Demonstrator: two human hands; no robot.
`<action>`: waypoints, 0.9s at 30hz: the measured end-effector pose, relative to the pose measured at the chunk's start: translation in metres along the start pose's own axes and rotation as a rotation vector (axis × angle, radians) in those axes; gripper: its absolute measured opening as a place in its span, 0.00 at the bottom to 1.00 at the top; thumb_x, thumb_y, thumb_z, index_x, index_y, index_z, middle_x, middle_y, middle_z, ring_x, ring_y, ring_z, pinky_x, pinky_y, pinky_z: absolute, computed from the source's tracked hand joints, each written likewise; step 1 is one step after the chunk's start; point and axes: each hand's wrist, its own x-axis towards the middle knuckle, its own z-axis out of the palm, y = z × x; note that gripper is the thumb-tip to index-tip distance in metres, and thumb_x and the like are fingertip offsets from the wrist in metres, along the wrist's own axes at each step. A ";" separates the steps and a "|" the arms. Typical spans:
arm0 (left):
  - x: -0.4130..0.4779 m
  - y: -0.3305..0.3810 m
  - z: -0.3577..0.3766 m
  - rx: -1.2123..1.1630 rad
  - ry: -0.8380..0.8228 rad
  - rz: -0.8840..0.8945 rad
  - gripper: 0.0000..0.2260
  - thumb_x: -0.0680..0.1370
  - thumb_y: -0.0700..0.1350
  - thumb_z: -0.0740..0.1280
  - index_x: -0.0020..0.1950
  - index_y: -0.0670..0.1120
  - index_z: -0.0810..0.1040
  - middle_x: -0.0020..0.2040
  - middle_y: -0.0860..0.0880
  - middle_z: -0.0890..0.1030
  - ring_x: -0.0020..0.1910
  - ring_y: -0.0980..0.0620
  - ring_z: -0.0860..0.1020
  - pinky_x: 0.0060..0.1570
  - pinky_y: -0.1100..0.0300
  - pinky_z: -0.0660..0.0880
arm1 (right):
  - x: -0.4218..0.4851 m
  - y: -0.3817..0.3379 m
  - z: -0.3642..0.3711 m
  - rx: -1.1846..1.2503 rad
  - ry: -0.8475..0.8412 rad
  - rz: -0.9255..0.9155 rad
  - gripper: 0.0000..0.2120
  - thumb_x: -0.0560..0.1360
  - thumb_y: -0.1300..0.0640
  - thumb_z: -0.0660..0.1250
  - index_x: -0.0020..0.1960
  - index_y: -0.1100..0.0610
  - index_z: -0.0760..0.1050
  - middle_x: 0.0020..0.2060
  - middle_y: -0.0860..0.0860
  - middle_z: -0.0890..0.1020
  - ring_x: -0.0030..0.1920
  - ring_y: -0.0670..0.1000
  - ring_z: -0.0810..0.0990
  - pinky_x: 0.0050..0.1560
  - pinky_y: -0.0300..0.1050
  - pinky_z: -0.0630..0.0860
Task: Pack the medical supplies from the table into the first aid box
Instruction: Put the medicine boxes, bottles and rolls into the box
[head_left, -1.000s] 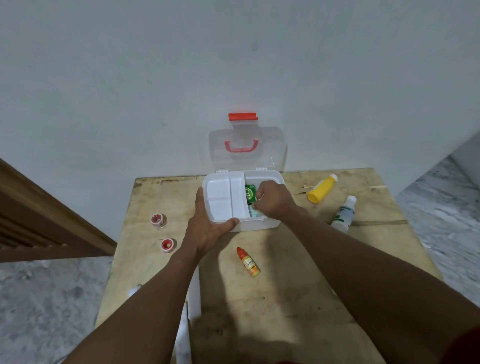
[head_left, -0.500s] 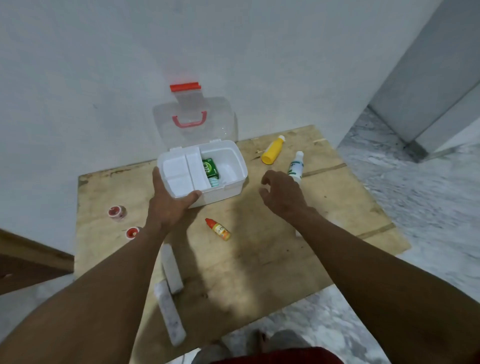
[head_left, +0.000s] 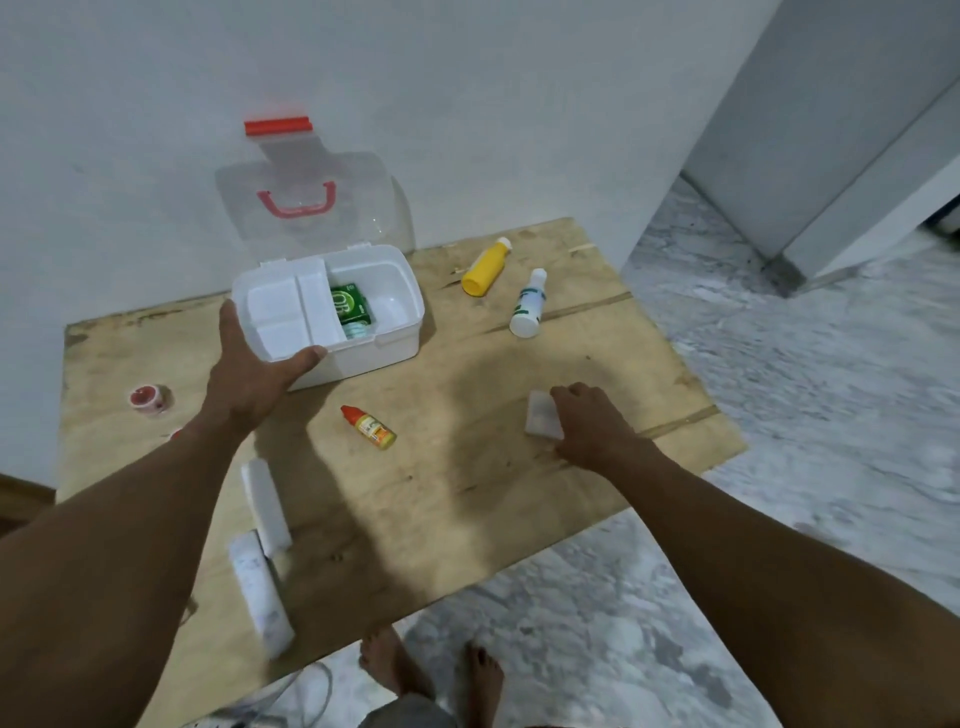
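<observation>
Left hand (head_left: 249, 364) gripping front-left corner of open first aid box (head_left: 384, 338), green packet (head_left: 352, 305) inside. Right hand (head_left: 597, 431) well right of box, fingers on white pad (head_left: 540, 421), grasp unclear.

First aid box (head_left: 363, 343) gripped at its near-left corner by left hand (head_left: 249, 371); carton (head_left: 351, 303) lodged inside, beyond the thumb. Dropper bottle (head_left: 370, 427) lies right of the left wrist. Packet (head_left: 540, 422) pressed under right hand (head_left: 597, 428) fingers; two bottles (head_left: 527, 310) lie beyond them.
</observation>
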 end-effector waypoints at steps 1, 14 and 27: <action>0.000 0.000 0.000 0.002 0.003 0.000 0.46 0.70 0.54 0.78 0.78 0.54 0.51 0.74 0.48 0.66 0.70 0.42 0.67 0.68 0.42 0.67 | 0.000 0.001 0.001 -0.021 0.014 -0.005 0.25 0.74 0.59 0.69 0.68 0.61 0.66 0.64 0.60 0.72 0.63 0.61 0.70 0.61 0.51 0.70; -0.005 0.005 0.000 -0.042 -0.003 0.002 0.46 0.70 0.51 0.78 0.79 0.52 0.51 0.74 0.48 0.66 0.71 0.42 0.67 0.69 0.43 0.67 | 0.014 -0.026 -0.030 0.020 0.110 0.039 0.27 0.73 0.57 0.70 0.69 0.58 0.65 0.63 0.56 0.72 0.63 0.60 0.70 0.56 0.56 0.74; -0.009 0.010 -0.007 -0.137 -0.028 0.064 0.43 0.70 0.46 0.78 0.76 0.51 0.54 0.62 0.57 0.68 0.59 0.55 0.68 0.55 0.59 0.68 | 0.073 -0.145 -0.121 0.204 0.292 -0.095 0.33 0.67 0.55 0.69 0.70 0.42 0.63 0.55 0.59 0.71 0.57 0.65 0.73 0.56 0.54 0.73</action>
